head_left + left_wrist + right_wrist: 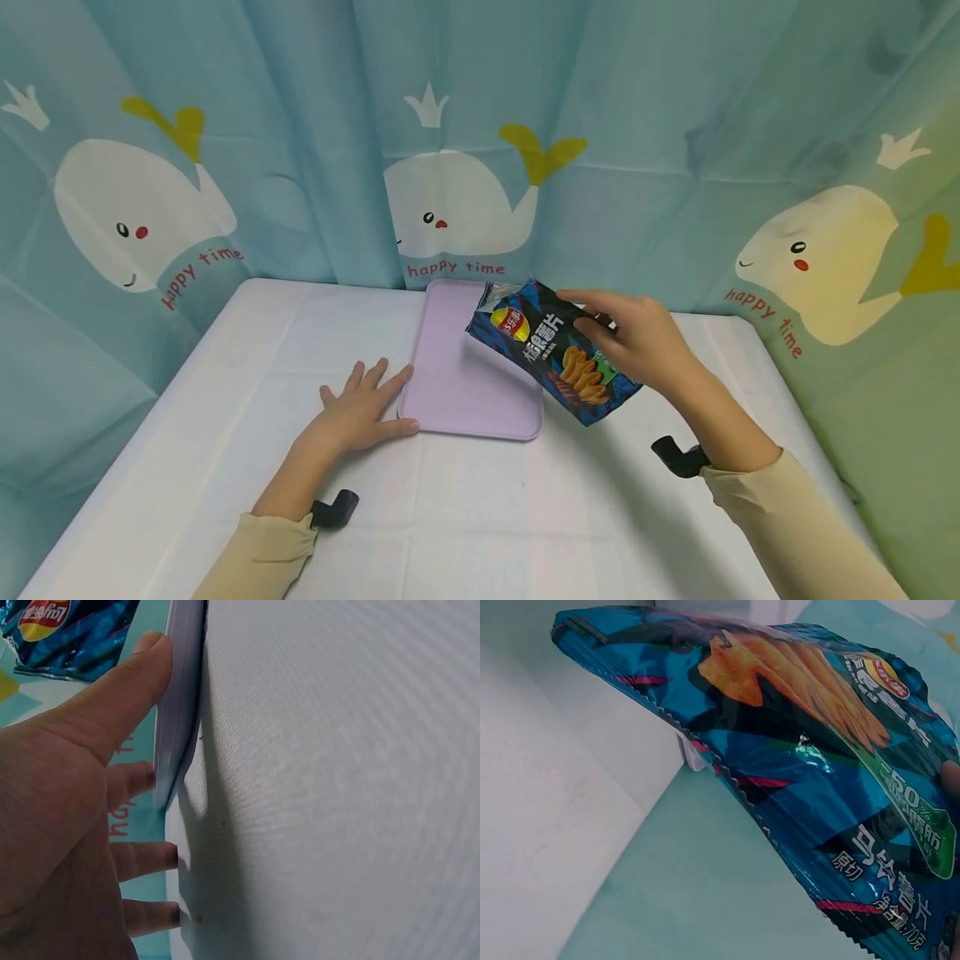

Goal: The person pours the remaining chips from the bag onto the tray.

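My right hand grips a dark blue bag of potato chips by its right side. The bag hangs tilted above the right part of a light purple tray, its printed front facing up; in the right wrist view the chip bag fills much of the picture. My left hand lies with spread, straight fingers at the tray's left edge. In the left wrist view its thumb touches the side of the tray, and two fingertips rest on the white cloth.
A white cloth covers the table. Behind and to both sides hangs a blue-green curtain printed with whales. Black wrist mounts sit on both forearms. The tray's far edge reaches close to the curtain.
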Action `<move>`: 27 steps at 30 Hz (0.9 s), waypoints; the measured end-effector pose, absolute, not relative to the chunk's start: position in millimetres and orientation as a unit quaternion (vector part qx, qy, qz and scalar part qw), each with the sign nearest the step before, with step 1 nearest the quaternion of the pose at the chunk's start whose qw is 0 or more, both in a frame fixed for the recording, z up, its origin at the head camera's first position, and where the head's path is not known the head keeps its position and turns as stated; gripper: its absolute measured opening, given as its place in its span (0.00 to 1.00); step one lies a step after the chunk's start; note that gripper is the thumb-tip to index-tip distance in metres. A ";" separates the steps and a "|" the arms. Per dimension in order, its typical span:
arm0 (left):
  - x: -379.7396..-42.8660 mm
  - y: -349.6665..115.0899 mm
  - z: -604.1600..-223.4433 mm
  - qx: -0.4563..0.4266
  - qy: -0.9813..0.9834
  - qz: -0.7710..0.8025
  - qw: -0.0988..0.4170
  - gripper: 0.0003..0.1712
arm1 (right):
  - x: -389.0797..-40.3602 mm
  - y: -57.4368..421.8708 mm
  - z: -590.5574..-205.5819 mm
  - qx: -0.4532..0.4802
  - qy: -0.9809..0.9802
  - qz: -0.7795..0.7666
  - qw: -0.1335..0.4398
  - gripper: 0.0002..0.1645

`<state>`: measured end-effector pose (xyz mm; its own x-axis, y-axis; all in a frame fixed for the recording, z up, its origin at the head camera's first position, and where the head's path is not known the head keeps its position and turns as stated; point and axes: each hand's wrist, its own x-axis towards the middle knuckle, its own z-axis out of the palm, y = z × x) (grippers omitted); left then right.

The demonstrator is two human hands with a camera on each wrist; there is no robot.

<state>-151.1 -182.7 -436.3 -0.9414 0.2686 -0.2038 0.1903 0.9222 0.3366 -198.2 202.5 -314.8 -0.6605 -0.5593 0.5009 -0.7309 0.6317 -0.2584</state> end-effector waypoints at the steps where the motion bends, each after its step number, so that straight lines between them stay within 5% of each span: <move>1: -151.0 -182.9 -436.2 0.117 0.972 0.160 0.124 0.53 | -198.6 200.7 -313.3 0.369 -0.884 0.217 0.187 0.25; 27: -152.9 -184.1 -435.6 0.116 0.972 0.166 0.117 0.53 | -209.3 157.9 -262.7 0.394 -0.915 0.064 0.056 0.25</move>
